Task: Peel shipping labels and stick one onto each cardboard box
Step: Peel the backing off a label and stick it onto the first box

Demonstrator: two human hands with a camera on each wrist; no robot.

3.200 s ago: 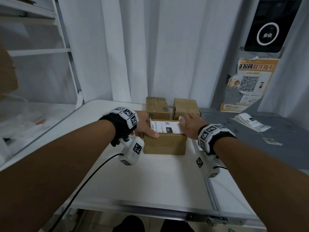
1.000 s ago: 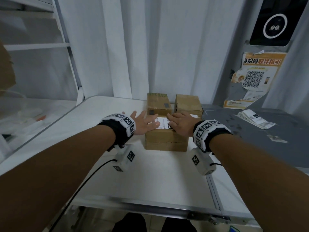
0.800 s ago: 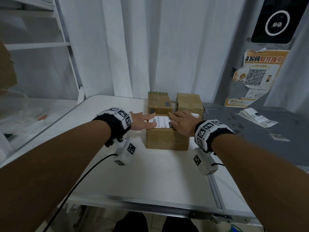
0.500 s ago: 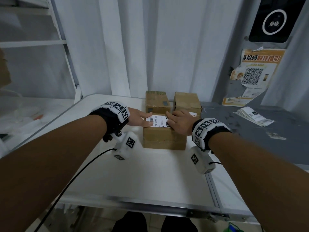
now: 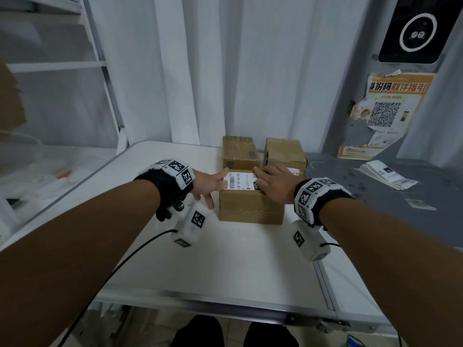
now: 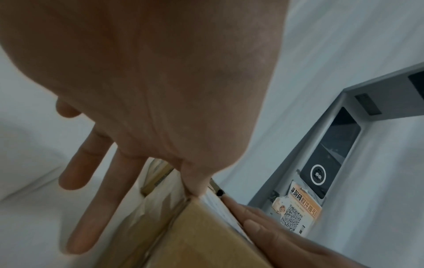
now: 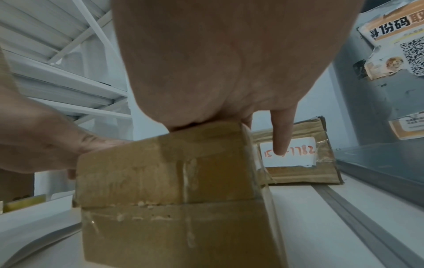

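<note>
The shipping label (image 5: pixel 241 181) is laid flat on top of the nearest cardboard box (image 5: pixel 251 206), its long axis running across the box from left to right. Its left end is pressed by the left hand (image 5: pixel 210 185), its right end by the right hand (image 5: pixel 275 184), each grip flat with fingers straight. Behind this box two more boxes (image 5: pixel 240 153) are stood on the tabletop (image 5: pixel 225 259); to its right a label stack (image 5: pixel 387 173) is seen.

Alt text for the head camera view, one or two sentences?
Both hands, left hand and right hand, press a white shipping label flat onto the nearest cardboard box on a white table. Two more boxes stand just behind it.
</note>
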